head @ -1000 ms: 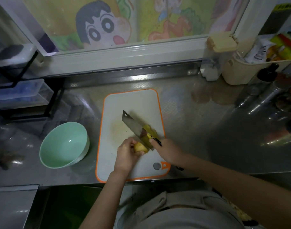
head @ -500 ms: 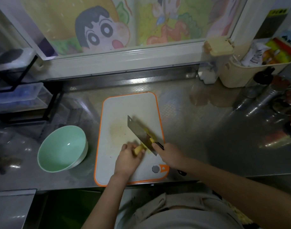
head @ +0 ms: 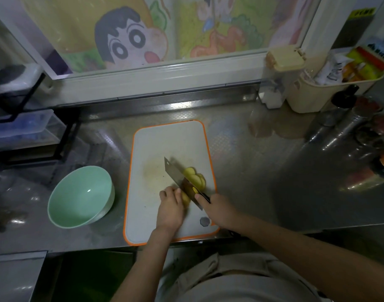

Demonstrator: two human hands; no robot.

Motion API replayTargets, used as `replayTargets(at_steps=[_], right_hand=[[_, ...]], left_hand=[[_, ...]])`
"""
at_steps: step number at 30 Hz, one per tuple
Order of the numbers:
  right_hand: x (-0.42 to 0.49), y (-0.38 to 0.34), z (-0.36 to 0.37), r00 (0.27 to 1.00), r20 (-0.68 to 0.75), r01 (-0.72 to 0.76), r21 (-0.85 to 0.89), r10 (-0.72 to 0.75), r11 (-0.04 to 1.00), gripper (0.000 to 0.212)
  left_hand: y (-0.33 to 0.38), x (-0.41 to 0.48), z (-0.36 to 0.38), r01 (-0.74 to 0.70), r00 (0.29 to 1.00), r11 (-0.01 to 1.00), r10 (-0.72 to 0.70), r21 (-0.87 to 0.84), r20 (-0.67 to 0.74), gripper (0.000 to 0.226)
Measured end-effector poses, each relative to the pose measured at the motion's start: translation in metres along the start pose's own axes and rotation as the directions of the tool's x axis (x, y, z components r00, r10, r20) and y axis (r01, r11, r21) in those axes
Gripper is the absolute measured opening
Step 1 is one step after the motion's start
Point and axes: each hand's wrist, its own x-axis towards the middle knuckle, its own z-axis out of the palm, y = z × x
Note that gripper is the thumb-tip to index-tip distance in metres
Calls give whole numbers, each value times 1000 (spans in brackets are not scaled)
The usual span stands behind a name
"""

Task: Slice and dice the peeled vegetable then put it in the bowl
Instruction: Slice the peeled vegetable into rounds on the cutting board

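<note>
A white cutting board with an orange rim lies on the steel counter. On its near right part lies a peeled yellow vegetable. My left hand holds the uncut piece down with curled fingers. My right hand grips the handle of a cleaver, whose blade stands across the vegetable. Several cut yellow slices lie just right of the blade. A pale green bowl, with nothing in it, stands left of the board.
A black rack with plastic boxes stands at the far left. At the back right are a cream basket of packets, a lidded container and jars and bottles. The counter's front edge runs just below the board.
The cleaver has stepped along the vegetable toward my left hand, leaving more slices to its right. My left hand has drawn back slightly on the shorter piece.
</note>
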Motion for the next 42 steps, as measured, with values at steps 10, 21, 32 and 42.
replayTargets(at_steps=[10,21,32,42], right_hand=[[-7,-14,1,1000,19,-3,-9,3,1000,53],[-9,-9,-1,999,4,-37,12,37,999,50],[-27,-17,-12,998,60,16,-48,-13,999,65],[-22,-29,-10,991,128,-15,-244,48,970,56]], left_hand=[[-7,1,11,-16,998,998,11,-68,-67,27],[-13,12,10,21,986,986,-48,-166,-161,15],[-7,13,8,62,979,989,-87,-136,-182,19],[-7,12,8,41,981,991,-64,-126,-185,20]])
